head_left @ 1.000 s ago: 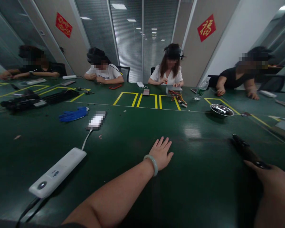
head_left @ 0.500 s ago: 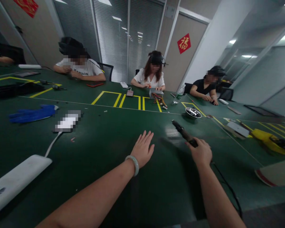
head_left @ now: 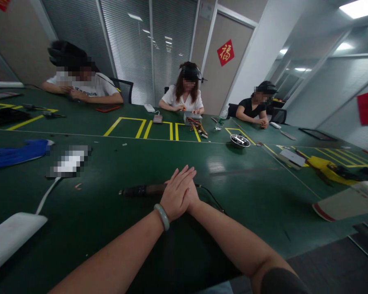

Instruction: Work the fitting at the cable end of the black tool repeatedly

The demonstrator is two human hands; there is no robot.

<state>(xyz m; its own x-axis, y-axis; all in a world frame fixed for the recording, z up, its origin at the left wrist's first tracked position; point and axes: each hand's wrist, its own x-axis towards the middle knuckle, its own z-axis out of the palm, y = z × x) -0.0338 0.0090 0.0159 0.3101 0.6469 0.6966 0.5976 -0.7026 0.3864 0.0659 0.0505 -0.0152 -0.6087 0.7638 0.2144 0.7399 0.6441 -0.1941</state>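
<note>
A dark, slim electric screwdriver [head_left: 144, 190] with a cord lies crosswise just above the green table, its tip toward the left. My right hand [head_left: 194, 199] is closed around its rear end, mostly hidden behind my left hand. With fingers stretched out flat, my left hand [head_left: 177, 195] rests against the right hand's knuckles. A pale green bangle [head_left: 162, 217] circles my left wrist. The black cord [head_left: 213, 198] trails from the screwdriver to the right, behind my right forearm.
On the left are a white power strip [head_left: 15, 237], a phone on a cable [head_left: 70, 163] and a blue glove [head_left: 18, 153]. A metal bowl [head_left: 240, 141], a bottle [head_left: 221, 119] and a pale cup [head_left: 346, 202] stand rightward. Several people sit across the table [head_left: 116, 232].
My right hand has swung the screwdriver leftward, so its tip now points left. My left hand now touches my right hand. The view has turned slightly to the right.
</note>
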